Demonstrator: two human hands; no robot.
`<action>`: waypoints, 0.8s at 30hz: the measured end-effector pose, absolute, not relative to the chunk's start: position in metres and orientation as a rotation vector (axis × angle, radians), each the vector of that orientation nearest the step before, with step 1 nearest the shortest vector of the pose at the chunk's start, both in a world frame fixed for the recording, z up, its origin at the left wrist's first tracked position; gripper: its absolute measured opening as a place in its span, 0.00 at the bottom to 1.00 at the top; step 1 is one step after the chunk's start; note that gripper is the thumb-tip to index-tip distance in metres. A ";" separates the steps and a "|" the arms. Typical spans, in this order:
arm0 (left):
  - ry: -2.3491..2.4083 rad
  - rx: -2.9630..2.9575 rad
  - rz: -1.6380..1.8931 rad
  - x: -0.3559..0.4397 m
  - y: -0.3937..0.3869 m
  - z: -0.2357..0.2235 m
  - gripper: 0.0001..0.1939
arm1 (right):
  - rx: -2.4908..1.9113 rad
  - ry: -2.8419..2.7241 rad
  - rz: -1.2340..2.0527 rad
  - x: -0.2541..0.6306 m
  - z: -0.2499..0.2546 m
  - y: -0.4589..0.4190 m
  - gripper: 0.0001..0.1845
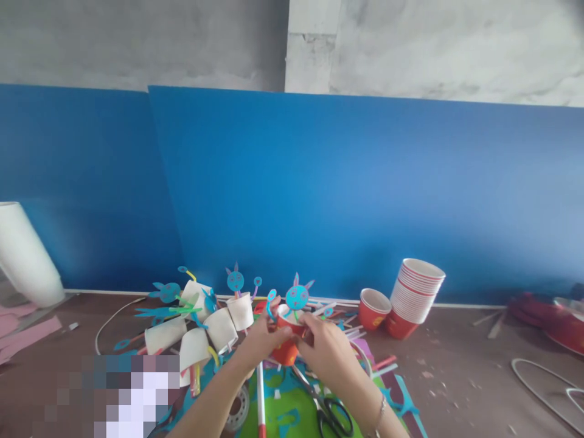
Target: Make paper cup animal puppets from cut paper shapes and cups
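Between my two hands is a red paper cup (285, 353) with a white rim. My left hand (266, 340) grips its left side, and my right hand (322, 340) has its fingers closed at the rim on the right. A blue paper rabbit head (297, 297) with pink ears rises above the cup. Small blue paper ovals stick out on either side, one of them a paw (272, 298) on the left. Below my hands lie scissors (326, 407) with black handles and a white stick (261, 395) with a red end.
Several white cups (221, 328) with blue paper figures are heaped at the left. A tall stack of paper cups (417, 298) and a single red cup (374, 309) stand at the right. A tape roll (238, 409) and green paper (283, 420) lie in front. A blue panel (342, 194) closes off the back.
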State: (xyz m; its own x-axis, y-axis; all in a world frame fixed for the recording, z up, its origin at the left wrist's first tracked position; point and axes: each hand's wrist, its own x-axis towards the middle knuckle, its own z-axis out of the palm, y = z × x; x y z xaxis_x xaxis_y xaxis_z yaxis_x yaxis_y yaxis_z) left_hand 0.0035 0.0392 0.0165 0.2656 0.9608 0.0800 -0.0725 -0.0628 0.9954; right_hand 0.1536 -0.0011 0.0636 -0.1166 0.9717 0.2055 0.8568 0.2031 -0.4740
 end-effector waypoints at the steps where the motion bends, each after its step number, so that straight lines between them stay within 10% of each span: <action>1: 0.847 1.307 1.054 0.005 0.037 0.017 0.38 | -1.633 -1.988 0.344 0.153 0.063 -0.001 0.10; 24: 0.654 0.897 1.324 0.004 0.038 0.030 0.28 | -1.309 -1.664 1.020 0.137 0.007 0.019 0.09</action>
